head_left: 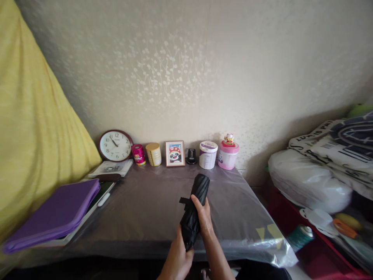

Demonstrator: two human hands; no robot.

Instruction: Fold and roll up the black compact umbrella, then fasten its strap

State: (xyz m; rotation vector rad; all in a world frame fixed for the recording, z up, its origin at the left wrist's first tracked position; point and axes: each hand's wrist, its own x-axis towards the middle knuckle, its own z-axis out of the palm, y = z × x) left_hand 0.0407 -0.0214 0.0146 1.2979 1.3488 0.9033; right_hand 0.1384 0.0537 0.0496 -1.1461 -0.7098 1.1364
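A folded black umbrella (201, 186) is held at a slant over the front half of the table, its far end tipped away from me. My left hand (180, 252) is closed around its near end. Higher up, my right hand (203, 216) grips the middle of the umbrella, with the thumb laid along the fabric. A short black strap (184, 200) sticks out to the left of the umbrella, loose at its end. The undersides of both hands and most of the fingers are hidden.
Plastic film covers the table (140, 210). Along the wall stand a clock (115, 145), a picture frame (175, 153), a white tub (208, 155) and a pink tub (228, 156). A purple folder (58, 212) lies at left; a red bin (314, 249) stands at right.
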